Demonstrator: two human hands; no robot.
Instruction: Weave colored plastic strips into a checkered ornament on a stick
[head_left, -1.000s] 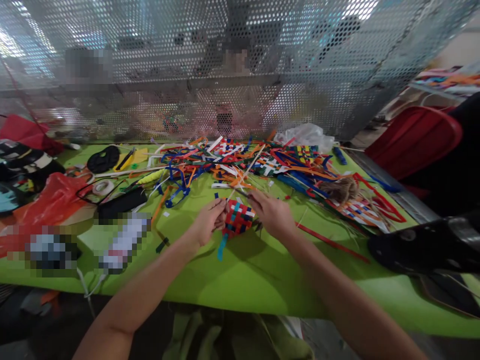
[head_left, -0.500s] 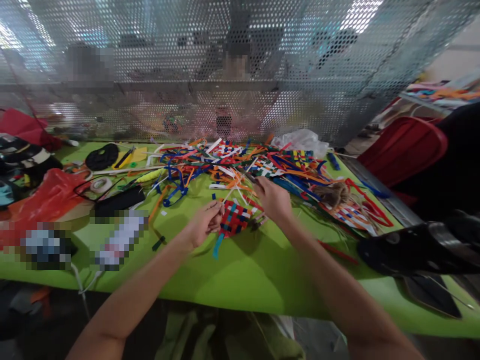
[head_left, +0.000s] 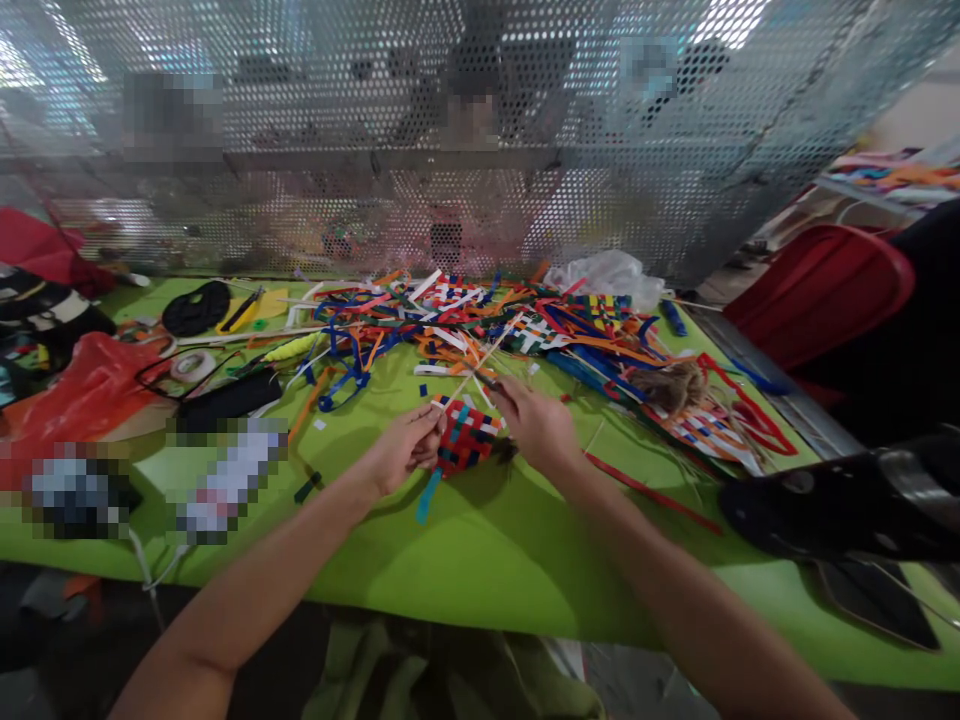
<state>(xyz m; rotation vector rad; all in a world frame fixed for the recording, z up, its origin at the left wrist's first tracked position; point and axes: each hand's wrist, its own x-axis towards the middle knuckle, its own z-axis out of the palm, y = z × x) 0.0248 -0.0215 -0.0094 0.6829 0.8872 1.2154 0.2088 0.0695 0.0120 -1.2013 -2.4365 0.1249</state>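
My left hand (head_left: 412, 447): below-left of frame centre, fingers curled, thumb and forefinger pinched | my right hand (head_left: 538, 422): right of centre, slightly higher, fingers bent, gripping | my left forearm (head_left: 292, 553): bare, slanting from lower left | my right forearm (head_left: 664, 560): bare, from lower right

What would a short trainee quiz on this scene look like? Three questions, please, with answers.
1. Which hand pinches the thin pale stick?
2. True or false: the tabletop is blue.
3. Fill in the colour: a ___ strip sticks out from the near side of the checked woven piece.

Key:
1. The left hand.
2. False; it is green.
3. Teal.
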